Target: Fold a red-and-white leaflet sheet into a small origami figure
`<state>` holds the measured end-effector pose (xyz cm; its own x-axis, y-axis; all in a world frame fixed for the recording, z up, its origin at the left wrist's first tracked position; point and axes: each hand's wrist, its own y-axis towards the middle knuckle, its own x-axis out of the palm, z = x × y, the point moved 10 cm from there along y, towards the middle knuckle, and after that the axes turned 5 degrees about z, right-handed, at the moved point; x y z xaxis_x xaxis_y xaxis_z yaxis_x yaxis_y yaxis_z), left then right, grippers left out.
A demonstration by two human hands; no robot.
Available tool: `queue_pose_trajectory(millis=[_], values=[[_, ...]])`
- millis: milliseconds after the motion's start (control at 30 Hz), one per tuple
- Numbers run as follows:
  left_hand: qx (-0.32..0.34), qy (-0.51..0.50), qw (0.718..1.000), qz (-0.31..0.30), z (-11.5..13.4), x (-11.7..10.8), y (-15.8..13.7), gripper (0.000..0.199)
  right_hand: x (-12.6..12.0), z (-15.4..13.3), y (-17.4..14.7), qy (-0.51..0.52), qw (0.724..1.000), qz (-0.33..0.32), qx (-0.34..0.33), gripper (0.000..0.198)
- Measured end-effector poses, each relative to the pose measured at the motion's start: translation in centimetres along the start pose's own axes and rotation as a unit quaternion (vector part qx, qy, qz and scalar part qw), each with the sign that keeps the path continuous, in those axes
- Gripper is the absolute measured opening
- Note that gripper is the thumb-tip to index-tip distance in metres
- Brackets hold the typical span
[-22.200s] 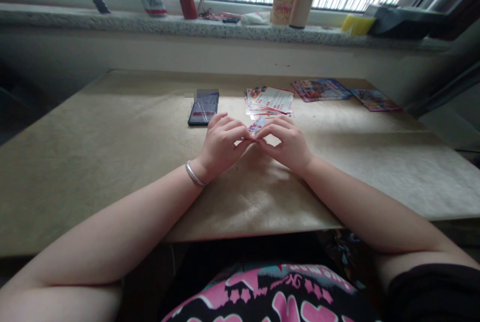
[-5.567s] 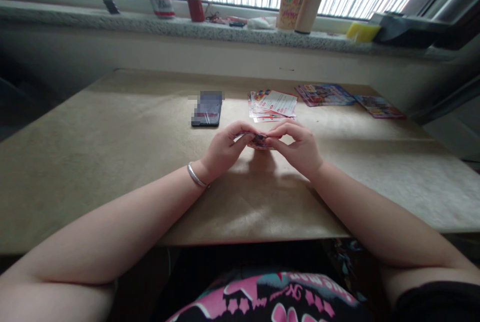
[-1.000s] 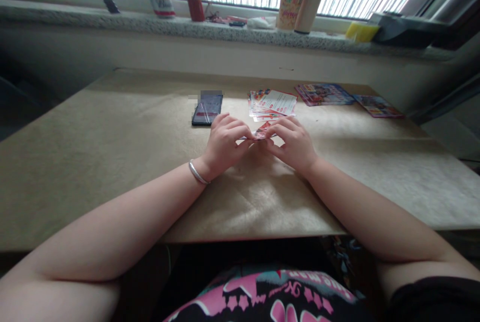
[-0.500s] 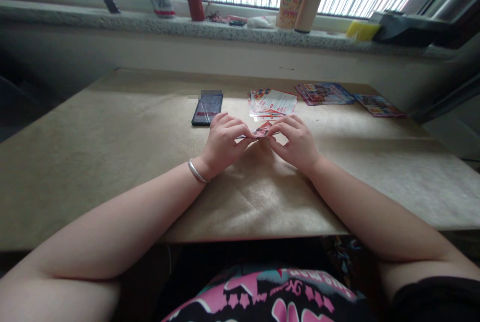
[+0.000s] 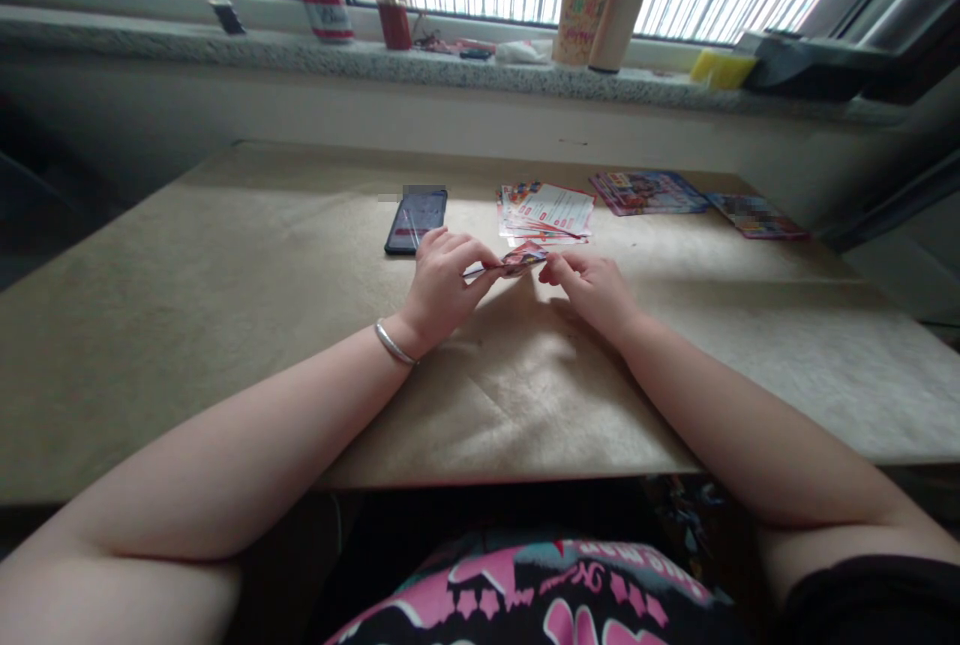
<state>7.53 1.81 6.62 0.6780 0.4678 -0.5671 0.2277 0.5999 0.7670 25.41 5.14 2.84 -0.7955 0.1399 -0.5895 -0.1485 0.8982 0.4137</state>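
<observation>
A small red-and-pink printed card [image 5: 525,258] is held just above the table, its face tilted and partly hidden by fingers. My left hand [image 5: 450,275] pinches its left part between thumb and fingers; a silver bangle is on that wrist. My right hand [image 5: 596,293] has its fingertips closed at the card's right edge. Behind the card lies a loose fan of white, red-edged printed cards [image 5: 551,210]. The dark phone [image 5: 417,221] lies flat just beyond my left hand.
Two piles of colourful cards, one larger [image 5: 651,193] and one smaller [image 5: 757,215], lie at the table's back right. On the stone windowsill [image 5: 262,52] stand a red-and-white can [image 5: 322,0], a red bottle [image 5: 394,22], a patterned cup [image 5: 582,13] and a yellow sponge-like block [image 5: 722,70].
My right hand has shifted its grip to the card's right edge, its fingers now drawn together, and more of the card shows. My left hand keeps hold with little movement.
</observation>
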Motion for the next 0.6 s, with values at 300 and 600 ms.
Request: queue_pose_trajectory(millis=[300, 600], values=[[0.024, -0.027, 0.999, -0.002, 0.8, -0.2, -0.2, 0.014, 1.1, 2.2, 0.6, 0.201, 0.973, -0.014, 0.115, 0.057], [-0.034, -0.073, 0.997, -0.014, -1.0, 0.7, -0.7, 0.023, 1.0, 1.6, 0.8, 0.234, 0.965, -0.001, 0.117, 0.036]])
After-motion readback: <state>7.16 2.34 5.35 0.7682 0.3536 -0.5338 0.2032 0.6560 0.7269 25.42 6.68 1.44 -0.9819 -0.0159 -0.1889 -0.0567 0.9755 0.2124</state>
